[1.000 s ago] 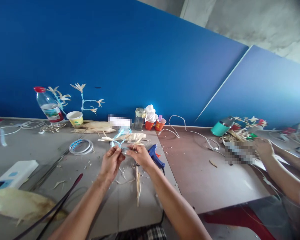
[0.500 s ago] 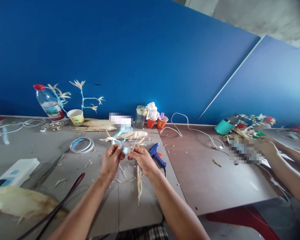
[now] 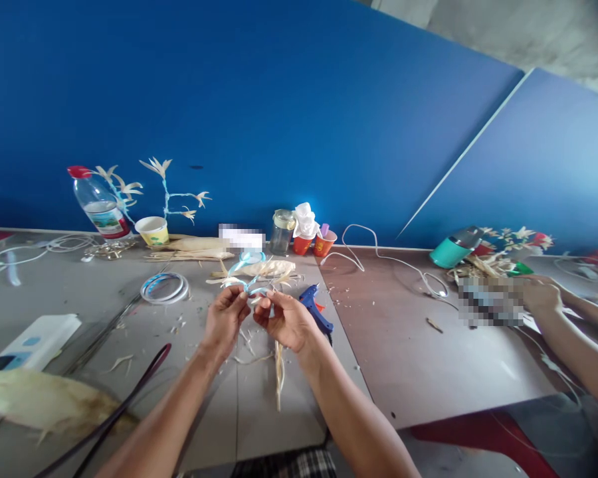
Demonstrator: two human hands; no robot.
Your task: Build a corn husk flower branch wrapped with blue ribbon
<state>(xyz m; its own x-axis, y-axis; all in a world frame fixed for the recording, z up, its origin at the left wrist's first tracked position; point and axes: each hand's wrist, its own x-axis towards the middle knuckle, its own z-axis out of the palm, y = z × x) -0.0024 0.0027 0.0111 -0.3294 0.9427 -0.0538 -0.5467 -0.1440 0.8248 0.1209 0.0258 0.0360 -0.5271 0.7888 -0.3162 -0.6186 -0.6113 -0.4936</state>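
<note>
My left hand and my right hand meet above the table's middle, both pinched on a light blue ribbon wound round a thin stem with pale straw leaves. The ribbon loops up from my fingers toward a small blue roll. A straw stalk lies on the table beneath my right wrist. A blue glue gun rests just right of my right hand.
A ribbon coil, a water bottle, a yellow cup with a straw-leaf branch, a glass jar and two orange cups stand along the blue wall. Corn husks lie near left. Another person's arm works at right.
My right hand has turned palm-up and lifted slightly, drawing the ribbon round the stem. My left hand keeps its pinch. The view has shifted a little.
</note>
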